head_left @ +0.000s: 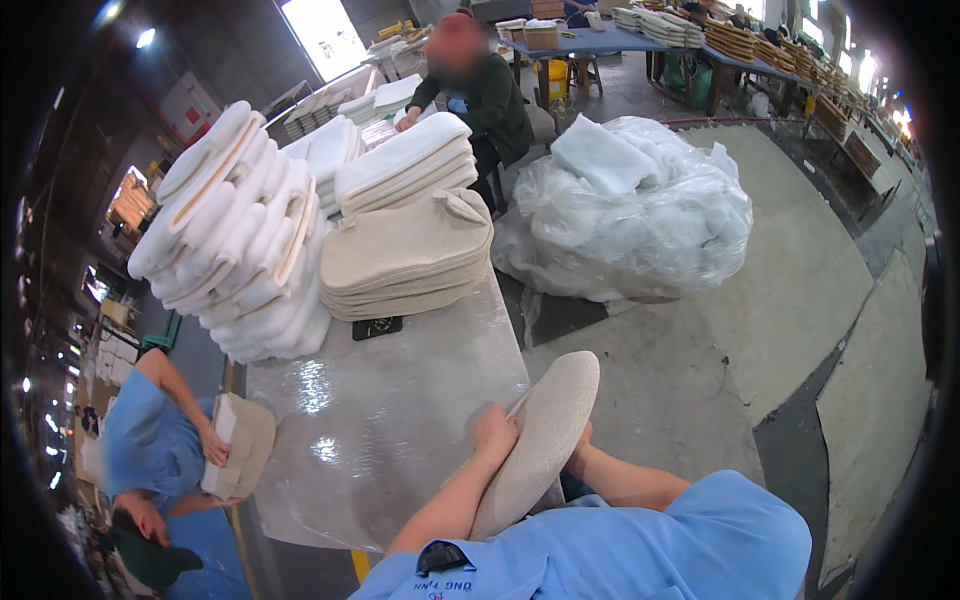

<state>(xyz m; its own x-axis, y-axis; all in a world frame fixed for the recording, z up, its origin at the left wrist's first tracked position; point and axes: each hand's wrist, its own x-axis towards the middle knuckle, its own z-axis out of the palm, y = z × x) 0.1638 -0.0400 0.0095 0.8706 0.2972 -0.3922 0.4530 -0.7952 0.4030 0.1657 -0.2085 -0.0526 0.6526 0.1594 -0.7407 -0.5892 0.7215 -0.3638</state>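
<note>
A beige fabric cushion cover is held up on edge in front of my body, past the table's right front corner. It looks rounded and filled out, though its inside is hidden. At its left side my left hand is closed on the fabric's edge. My right hand grips it from the right, with most of the fingers hidden behind the cover. Farther up the table lies a neat stack of similar flat beige covers, the top one with a folded corner. A small black flat object pokes out beneath that stack.
Tall piles of white padding and folded white pads stand on the plastic-covered table. A plastic-wrapped white bundle sits right. One co-worker at left handles a beige cover with white padding; another works beyond.
</note>
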